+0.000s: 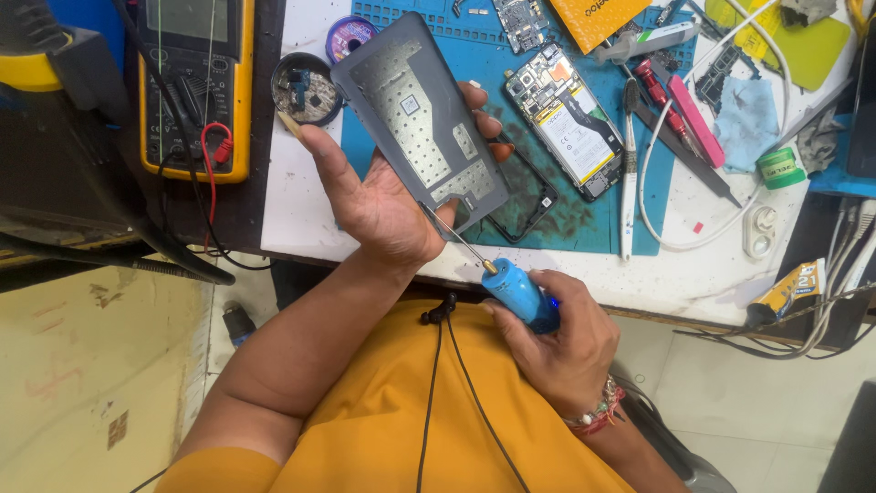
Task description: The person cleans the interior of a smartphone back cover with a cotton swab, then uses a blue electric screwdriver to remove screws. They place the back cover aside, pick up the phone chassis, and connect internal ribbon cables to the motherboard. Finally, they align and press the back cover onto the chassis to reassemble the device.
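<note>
white workbench (301, 215) is seen from above, with a blue rubber work mat (602, 224) laid across its middle and a bare pale floor showing below its front edge. at far left, on a dark surface, a yellow-cased multimeter with red and black leads (193, 87) is laid flat. just right of it, on the white top, a round open tin of small parts (306, 89) is placed, and a small purple spool (349, 36) is seen beyond it near the mat's corner.

the left hand (379, 205) is raised above the mat's left edge, palm up, and is closed around a grey plastic phone back cover (420, 123); the cover is gripped by the thumb at its left edge and by fingertips at its right edge, tilted, with its inner side turned to the camera. a thin metal screwdriver shaft (453, 236) is touched to the cover's lower corner. the shaft is carried by a blue cylindrical screwdriver handle (518, 297), which is wrapped tightly by the right hand (557, 342), held low over a yellow shirt (411, 429), a beaded band being worn at the wrist.

right of the cover, an opened phone with its battery exposed (568, 119) is laid on the mat, with a black phone frame (525, 201) just below it. farther right, a red-and-pink handled tool (680, 110), white cable (675, 242) and a small green round pot (780, 169) are scattered.
</note>
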